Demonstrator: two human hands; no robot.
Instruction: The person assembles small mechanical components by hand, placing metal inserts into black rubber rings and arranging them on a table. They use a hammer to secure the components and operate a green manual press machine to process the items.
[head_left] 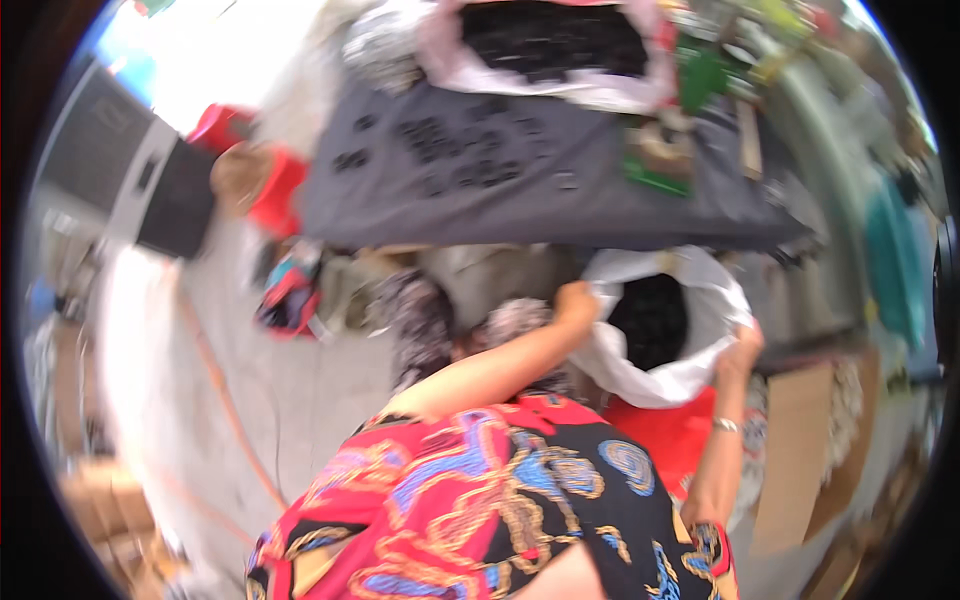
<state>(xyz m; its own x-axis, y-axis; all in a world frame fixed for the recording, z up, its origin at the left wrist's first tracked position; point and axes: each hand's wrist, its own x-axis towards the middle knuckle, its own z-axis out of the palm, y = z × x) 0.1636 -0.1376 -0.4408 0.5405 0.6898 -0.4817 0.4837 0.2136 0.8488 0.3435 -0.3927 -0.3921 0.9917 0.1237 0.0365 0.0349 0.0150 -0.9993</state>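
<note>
Our grey-draped table (600, 218) bears scattered black pieces (430, 140); just below its near edge, our left hand (577, 305) and right hand (742, 350) grip a white bag (680, 386) by its rim. We judge the work partway; black contents (650, 320) sit bagged, the table's pieces loose.

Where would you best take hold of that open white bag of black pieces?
Probably the rim of the white bag, from its left and right sides: its mouth gapes upward, offering loose edges, which the left hand and right hand hold.
</note>
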